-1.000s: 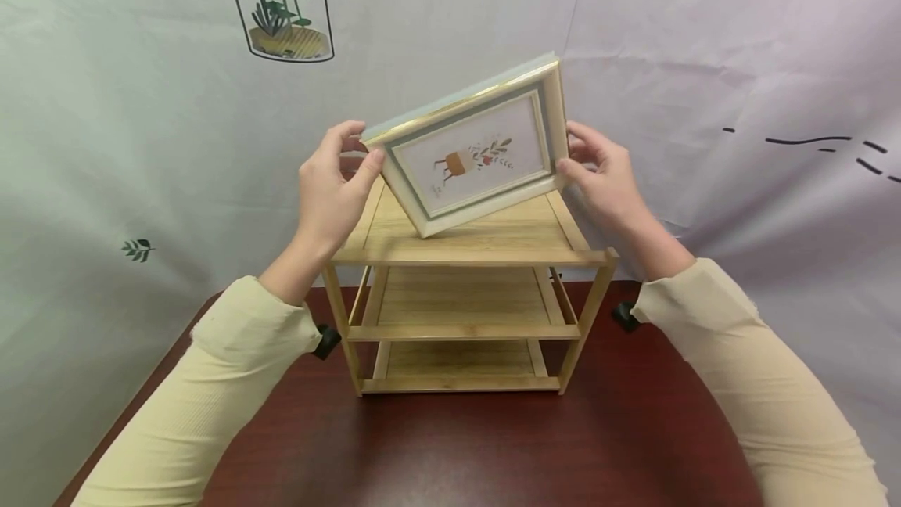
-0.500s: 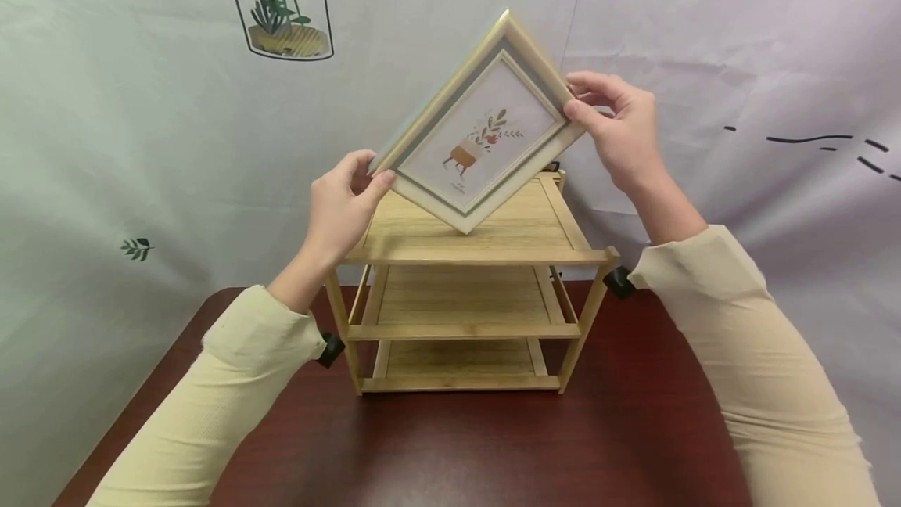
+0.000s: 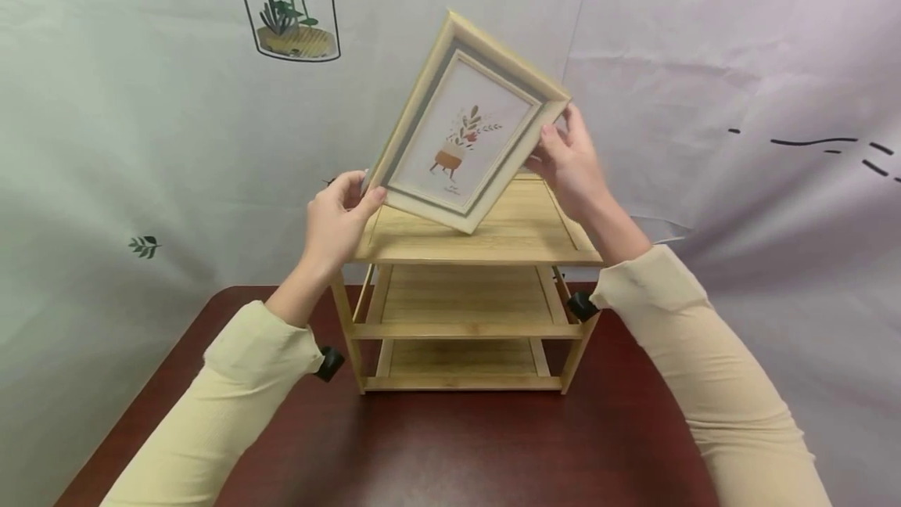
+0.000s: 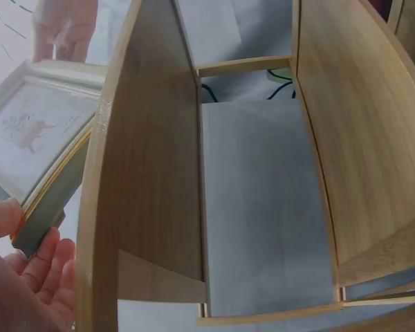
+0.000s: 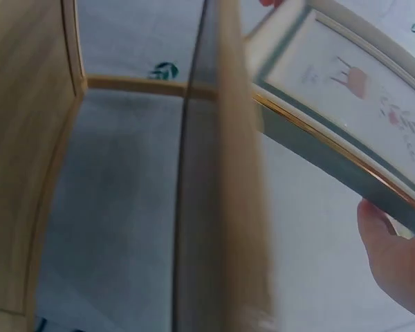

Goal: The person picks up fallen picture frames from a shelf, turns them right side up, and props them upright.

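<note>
A cream picture frame with a gold edge and a potted-plant print is held tilted above the top board of a wooden three-tier shelf. My left hand pinches its lower left corner, thumb on the front face. My right hand grips the right edge near the upper right corner, thumb in front and fingers behind. The frame's lowest corner is over the top board; whether it touches cannot be told. In the left wrist view the left fingers sit under the frame. The right wrist view shows the frame's side and the right thumb.
The shelf stands on a dark red table. A pale wall cloth with printed plants hangs close behind it. The shelf's front rails and side posts lie just below my hands and wrists.
The picture frame has turned from nearly sideways to nearly upright, its print now leaning slightly. My right hand rose, then came down and inward along the edge. My left hand kept its corner.
</note>
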`<state>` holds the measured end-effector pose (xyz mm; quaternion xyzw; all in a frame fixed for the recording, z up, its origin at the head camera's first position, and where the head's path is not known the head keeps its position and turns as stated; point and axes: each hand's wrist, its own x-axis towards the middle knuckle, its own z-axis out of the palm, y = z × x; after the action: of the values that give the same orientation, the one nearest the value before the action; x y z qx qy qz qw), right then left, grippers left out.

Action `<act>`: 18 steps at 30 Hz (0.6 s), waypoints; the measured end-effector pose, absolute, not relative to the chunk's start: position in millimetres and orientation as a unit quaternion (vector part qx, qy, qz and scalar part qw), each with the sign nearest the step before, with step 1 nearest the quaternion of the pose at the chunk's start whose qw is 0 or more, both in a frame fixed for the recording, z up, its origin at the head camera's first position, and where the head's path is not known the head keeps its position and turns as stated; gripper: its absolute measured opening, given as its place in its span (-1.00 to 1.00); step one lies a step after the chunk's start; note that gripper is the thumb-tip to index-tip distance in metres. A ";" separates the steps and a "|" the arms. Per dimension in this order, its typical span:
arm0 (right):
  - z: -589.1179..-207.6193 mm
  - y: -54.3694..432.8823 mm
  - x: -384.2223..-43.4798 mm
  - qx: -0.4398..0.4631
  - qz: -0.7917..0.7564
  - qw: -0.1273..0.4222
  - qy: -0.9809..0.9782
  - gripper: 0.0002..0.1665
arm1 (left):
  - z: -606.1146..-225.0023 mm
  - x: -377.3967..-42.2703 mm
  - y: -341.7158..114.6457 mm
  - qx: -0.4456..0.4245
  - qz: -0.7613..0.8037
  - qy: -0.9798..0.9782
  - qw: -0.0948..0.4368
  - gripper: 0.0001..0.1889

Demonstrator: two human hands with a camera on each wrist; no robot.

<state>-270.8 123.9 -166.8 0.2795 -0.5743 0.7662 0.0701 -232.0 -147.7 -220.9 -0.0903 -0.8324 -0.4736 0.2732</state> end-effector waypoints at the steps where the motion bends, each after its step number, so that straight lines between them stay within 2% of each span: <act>1: -170.4 121.8 -271.2 0.286 0.760 0.063 -0.580 -0.47 | -222.5 -232.3 -148.7 -0.088 -0.473 -0.835 0.268 -0.57; 5: -184.8 113.5 -273.2 0.306 0.728 0.051 -0.611 -0.38 | -226.9 -232.5 -151.3 -0.082 -0.453 -0.852 0.250 -0.57; 18: -203.1 116.7 -277.3 0.290 0.671 0.081 -0.678 -0.30 | -225.4 -232.5 -148.0 -0.103 -0.312 -0.922 0.206 -0.47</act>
<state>-277.3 116.7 -203.1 0.2903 -0.6776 0.6709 0.0807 -232.5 -148.0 -225.4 -0.1028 -0.9219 -0.3119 0.2057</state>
